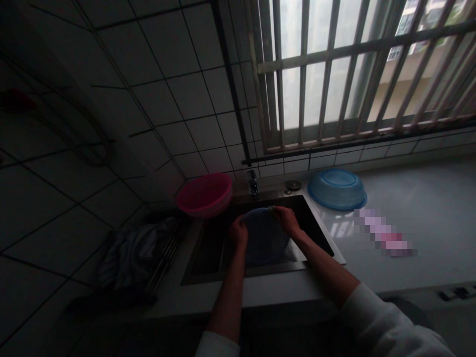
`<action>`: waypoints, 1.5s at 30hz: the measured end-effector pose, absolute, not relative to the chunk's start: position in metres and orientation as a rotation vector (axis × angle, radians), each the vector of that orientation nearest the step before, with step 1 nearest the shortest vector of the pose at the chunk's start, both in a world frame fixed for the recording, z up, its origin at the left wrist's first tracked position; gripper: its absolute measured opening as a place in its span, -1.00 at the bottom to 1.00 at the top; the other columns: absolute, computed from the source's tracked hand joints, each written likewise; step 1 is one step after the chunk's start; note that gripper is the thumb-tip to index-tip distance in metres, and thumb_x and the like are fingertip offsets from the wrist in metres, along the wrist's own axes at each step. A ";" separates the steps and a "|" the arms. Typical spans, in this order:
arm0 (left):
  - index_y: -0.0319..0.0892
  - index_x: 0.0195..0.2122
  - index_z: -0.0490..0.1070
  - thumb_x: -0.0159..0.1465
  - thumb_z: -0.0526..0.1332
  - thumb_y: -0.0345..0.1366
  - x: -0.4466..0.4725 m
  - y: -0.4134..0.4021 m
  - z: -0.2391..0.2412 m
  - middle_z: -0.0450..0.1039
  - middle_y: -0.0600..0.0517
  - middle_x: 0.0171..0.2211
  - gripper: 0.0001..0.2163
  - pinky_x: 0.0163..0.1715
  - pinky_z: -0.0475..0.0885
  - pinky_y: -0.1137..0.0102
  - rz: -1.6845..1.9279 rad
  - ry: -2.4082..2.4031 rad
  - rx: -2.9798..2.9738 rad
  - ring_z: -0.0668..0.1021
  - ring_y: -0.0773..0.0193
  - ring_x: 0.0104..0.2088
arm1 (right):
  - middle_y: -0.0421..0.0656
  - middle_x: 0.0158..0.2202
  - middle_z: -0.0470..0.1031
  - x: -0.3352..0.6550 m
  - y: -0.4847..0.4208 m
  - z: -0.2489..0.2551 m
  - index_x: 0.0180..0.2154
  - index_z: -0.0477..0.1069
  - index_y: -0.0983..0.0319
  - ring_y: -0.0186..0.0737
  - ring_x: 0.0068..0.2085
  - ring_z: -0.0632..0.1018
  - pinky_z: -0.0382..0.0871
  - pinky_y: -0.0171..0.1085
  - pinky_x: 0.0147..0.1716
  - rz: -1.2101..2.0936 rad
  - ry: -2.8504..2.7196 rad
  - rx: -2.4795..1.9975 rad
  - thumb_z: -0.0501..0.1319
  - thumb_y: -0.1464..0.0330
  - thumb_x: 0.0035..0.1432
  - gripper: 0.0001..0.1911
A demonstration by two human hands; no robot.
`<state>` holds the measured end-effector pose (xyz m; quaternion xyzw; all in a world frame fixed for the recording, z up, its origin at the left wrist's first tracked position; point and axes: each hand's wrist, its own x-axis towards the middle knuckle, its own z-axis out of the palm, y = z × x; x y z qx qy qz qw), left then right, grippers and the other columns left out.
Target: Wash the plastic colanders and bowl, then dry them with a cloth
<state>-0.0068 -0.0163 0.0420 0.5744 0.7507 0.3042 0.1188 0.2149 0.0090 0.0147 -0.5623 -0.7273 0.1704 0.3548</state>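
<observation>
Dim kitchen corner, lit only by grey daylight through a window [293, 74] fitted with pale bars [327, 54]; a neighbouring building [420, 44] shows outside. Square-tiled walls [111, 99] with dark grout fall into deep shadow on the left. Below the sill runs a pale desk [427, 208] with a dark inset sink [208, 253] and a small tap [253, 183] behind it. A pink basin [204, 194] stands at the sink's far left corner, an upturned blue basin [336, 188] on the desk to its right. Crumpled cloth [130, 253] lies at the left.
</observation>
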 end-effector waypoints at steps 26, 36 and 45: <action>-0.05 0.25 0.50 0.35 0.22 -0.48 0.011 -0.019 0.033 0.54 -0.04 0.25 -0.54 0.30 0.36 0.30 0.997 1.966 1.895 0.56 0.18 0.24 | -0.11 0.01 0.69 0.206 0.001 0.020 0.04 0.64 0.13 -0.14 -0.02 0.68 0.47 -0.31 0.01 0.443 -1.966 -1.385 0.16 0.45 0.39 -0.67; -0.08 0.13 0.60 0.46 0.19 -0.23 0.001 -0.019 0.040 0.67 -0.13 0.05 -0.70 0.06 0.51 0.30 1.058 2.099 1.599 0.68 0.07 0.04 | -0.08 -0.08 0.71 0.230 0.012 0.013 0.02 0.64 0.16 -0.07 -0.09 0.69 0.50 -0.22 -0.04 0.457 -1.722 -1.465 0.18 0.38 0.39 -0.71; 0.08 0.11 0.62 0.39 0.21 -0.41 0.011 -0.023 0.041 0.65 0.04 0.10 -0.65 0.14 0.46 0.34 0.812 1.981 1.884 0.65 0.17 0.09 | -0.10 0.00 0.68 0.196 0.001 0.016 0.02 0.62 0.15 -0.16 -0.04 0.67 0.47 -0.31 -0.01 0.411 -2.021 -1.308 0.12 0.51 0.35 -0.62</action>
